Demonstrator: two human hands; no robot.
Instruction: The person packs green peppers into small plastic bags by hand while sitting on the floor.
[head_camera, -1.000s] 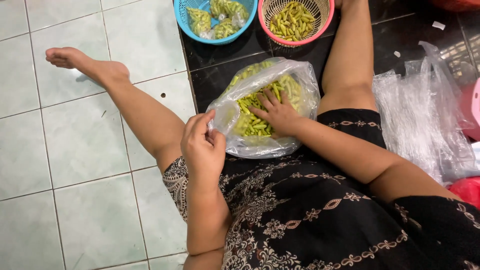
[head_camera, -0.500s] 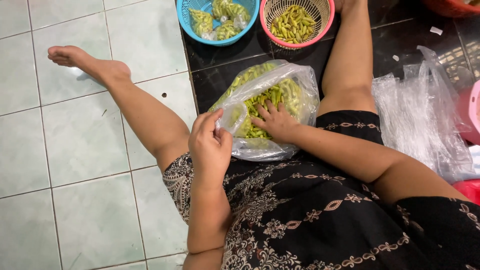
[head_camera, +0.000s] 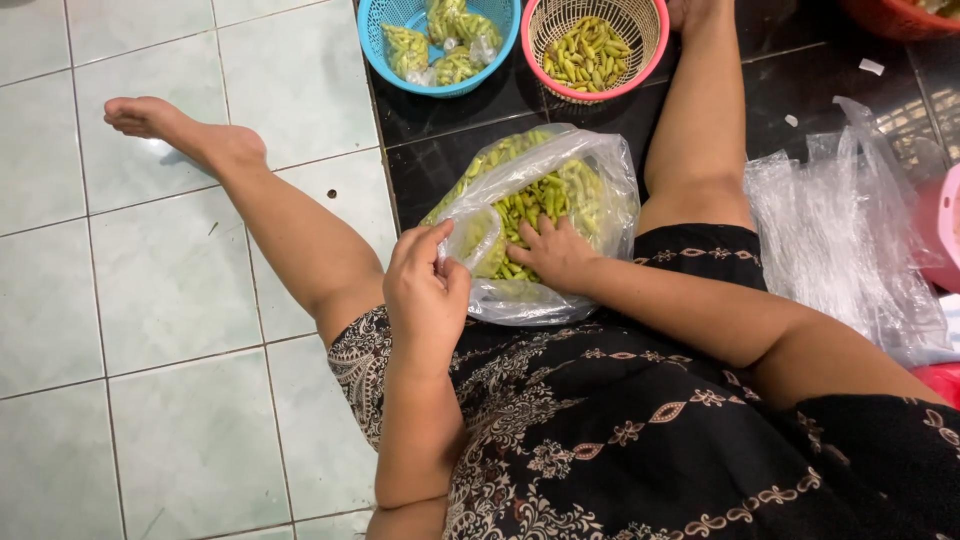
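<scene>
A clear plastic bag (head_camera: 600, 170) full of green bean pods (head_camera: 540, 200) lies on the dark floor between my legs. My left hand (head_camera: 425, 290) pinches the bag's near rim and holds its mouth apart. My right hand (head_camera: 555, 255) reaches inside the bag, fingers spread and pressed into the pods. I cannot tell whether it grips any pods.
Ahead stand a blue basket (head_camera: 385, 55) with small filled bags and a pink basket (head_camera: 650, 40) of loose pods. A heap of clear plastic bags (head_camera: 850, 230) lies at the right, beside a pink object (head_camera: 942, 230). Pale floor tiles (head_camera: 150, 300) spread to the left.
My left hand has shifted slightly right along the bag's rim. My right hand stays in the pods, pushed a little deeper.
</scene>
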